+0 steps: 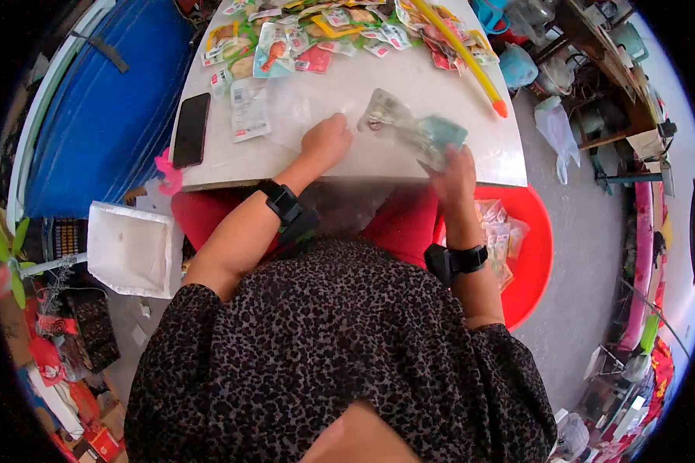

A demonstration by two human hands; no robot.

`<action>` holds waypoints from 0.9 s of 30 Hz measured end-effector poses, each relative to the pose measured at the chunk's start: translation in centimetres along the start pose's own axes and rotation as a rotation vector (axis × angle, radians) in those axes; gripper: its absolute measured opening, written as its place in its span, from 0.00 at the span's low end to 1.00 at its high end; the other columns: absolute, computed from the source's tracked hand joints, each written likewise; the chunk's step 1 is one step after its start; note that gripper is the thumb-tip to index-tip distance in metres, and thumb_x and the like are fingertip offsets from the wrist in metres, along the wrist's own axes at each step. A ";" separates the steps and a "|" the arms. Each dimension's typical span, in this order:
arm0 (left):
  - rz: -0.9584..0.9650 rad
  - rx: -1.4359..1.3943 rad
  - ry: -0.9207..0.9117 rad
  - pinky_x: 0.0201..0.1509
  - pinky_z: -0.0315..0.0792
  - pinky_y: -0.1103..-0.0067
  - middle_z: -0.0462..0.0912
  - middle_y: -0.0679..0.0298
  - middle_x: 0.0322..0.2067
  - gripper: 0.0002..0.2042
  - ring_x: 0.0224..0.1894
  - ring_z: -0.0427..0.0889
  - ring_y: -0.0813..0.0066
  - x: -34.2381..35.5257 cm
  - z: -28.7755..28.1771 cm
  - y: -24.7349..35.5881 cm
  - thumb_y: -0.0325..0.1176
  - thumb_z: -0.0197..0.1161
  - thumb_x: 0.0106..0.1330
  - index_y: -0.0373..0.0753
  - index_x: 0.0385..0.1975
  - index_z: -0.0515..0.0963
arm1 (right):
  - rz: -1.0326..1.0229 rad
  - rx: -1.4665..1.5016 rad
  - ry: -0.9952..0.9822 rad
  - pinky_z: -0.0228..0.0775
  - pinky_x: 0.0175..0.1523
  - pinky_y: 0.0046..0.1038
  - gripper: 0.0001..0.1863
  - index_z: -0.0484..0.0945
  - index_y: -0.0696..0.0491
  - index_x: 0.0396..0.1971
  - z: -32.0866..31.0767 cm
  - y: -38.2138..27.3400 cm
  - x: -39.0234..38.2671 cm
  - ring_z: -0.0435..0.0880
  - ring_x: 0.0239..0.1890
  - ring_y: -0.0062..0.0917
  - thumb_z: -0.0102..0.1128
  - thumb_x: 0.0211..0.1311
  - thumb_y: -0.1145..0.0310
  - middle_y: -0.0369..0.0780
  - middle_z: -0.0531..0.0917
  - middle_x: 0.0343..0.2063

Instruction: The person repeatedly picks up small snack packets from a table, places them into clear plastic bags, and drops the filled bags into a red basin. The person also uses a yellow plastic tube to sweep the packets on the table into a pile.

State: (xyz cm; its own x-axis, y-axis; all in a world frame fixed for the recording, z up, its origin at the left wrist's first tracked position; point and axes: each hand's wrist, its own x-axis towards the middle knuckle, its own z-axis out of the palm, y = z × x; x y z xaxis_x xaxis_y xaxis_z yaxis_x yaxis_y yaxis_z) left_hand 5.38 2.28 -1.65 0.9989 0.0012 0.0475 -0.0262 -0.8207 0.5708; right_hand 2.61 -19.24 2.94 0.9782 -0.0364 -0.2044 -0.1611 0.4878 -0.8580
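Note:
My right hand (454, 174) is closed on snack packets (440, 137) over the near right of the white table (490, 166). They are smeared by motion, greenish and clear, and one reaches out to the left. Farther left, my left hand (328, 143) has its fingers curled at the edge of a clear plastic bag (289, 108), which is hard to see against the table. A white packet (249, 109) lies just left of that bag. At the far side is a pile of small colourful snack packets (316, 35).
A yellow stick with an orange tip (471, 65) lies across the table's far right. A black phone (191, 130) rests at the left edge. Beside my right arm stands a red basin (537, 255) with packets inside. A white foam box (131, 247) is at lower left.

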 end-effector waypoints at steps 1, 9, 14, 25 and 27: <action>0.004 -0.019 0.007 0.30 0.64 0.67 0.72 0.51 0.23 0.08 0.28 0.71 0.53 0.1 0.1 0.2 0.34 0.47 0.49 0.36 0.25 0.67 | 0.017 0.047 0.017 0.69 0.36 0.35 0.13 0.61 0.59 0.39 0.2 0.4 -0.1 0.73 0.35 0.32 0.35 0.52 0.75 0.44 0.70 0.36; 0.006 -0.139 -0.016 0.31 0.64 0.67 0.72 0.51 0.23 0.09 0.29 0.70 0.53 0.5 0.7 1.4 0.35 0.46 0.51 0.36 0.25 0.67 | 0.218 0.165 0.072 0.69 0.35 0.35 0.11 0.60 0.59 0.37 -0.6 2.1 -0.4 0.72 0.34 0.32 0.35 0.53 0.75 0.43 0.70 0.35; 0.171 0.016 0.003 0.31 0.63 0.66 0.71 0.52 0.23 0.09 0.29 0.70 0.53 -0.3 1.0 2.5 0.35 0.43 0.52 0.36 0.23 0.66 | 0.013 -0.123 -0.119 0.67 0.37 0.36 0.11 0.60 0.58 0.38 -2.2 4.1 1.0 0.72 0.35 0.32 0.35 0.53 0.75 0.44 0.70 0.36; 0.242 0.189 -0.048 0.29 0.65 0.64 0.72 0.55 0.24 0.08 0.28 0.71 0.55 -1.1 0.5 3.7 0.34 0.43 0.52 0.38 0.23 0.67 | -0.282 -1.087 -0.511 0.64 0.24 0.23 0.09 0.70 0.59 0.28 -1.4 4.8 3.8 0.72 0.22 0.24 0.45 0.48 0.70 0.39 0.73 0.21; 0.275 0.184 -0.022 0.28 0.65 0.65 0.72 0.56 0.23 0.07 0.27 0.71 0.55 -1.3 0.8 3.3 0.34 0.43 0.52 0.38 0.23 0.67 | -0.231 -1.059 -0.560 0.62 0.20 0.21 0.08 0.70 0.59 0.26 -2.3 4.6 4.3 0.70 0.17 0.21 0.46 0.47 0.71 0.37 0.72 0.17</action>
State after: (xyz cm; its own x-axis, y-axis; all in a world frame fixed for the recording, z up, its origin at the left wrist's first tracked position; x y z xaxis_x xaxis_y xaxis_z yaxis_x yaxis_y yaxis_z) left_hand 3.99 -0.90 -0.46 0.9559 -0.2458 0.1605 -0.2897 -0.8778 0.3814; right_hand 5.80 -19.11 -2.97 0.8770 0.4803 0.0110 0.2531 -0.4425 -0.8603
